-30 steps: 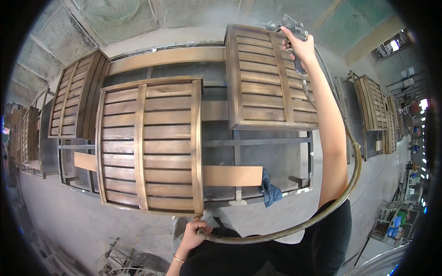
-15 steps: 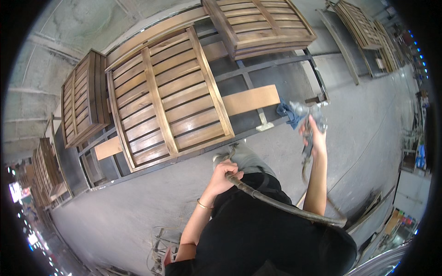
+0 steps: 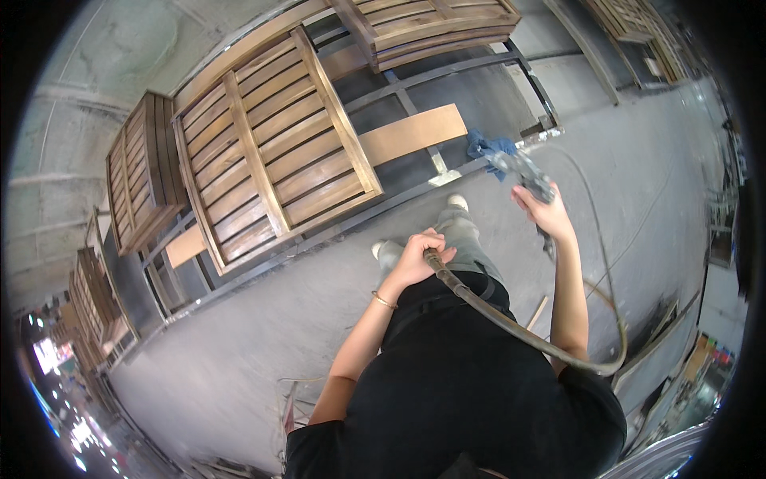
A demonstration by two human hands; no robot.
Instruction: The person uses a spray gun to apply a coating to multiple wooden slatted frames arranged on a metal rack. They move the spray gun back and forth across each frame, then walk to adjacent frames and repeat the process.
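Observation:
My left hand is closed around a thick, worn hose in front of my waist. The hose loops back past my right elbow. Out to the right, my right hand grips a grey metal spray gun, slightly blurred, its front end pointing away from me toward the bench. A blue rag hangs at the bench edge just beyond the gun. Ahead to the left lies a slatted wooden panel with a glossy brown finish, and neither hand touches it.
A metal-framed bench carries the panel and a loose plank. Stacked slatted panels stand at the left and far side. A thinner hose trails over the grey floor at my right.
The bench and panels have shifted up and left in view. Both hands sit farther forward, and the spray gun has swung leftward toward the bench. Both hands keep their hold.

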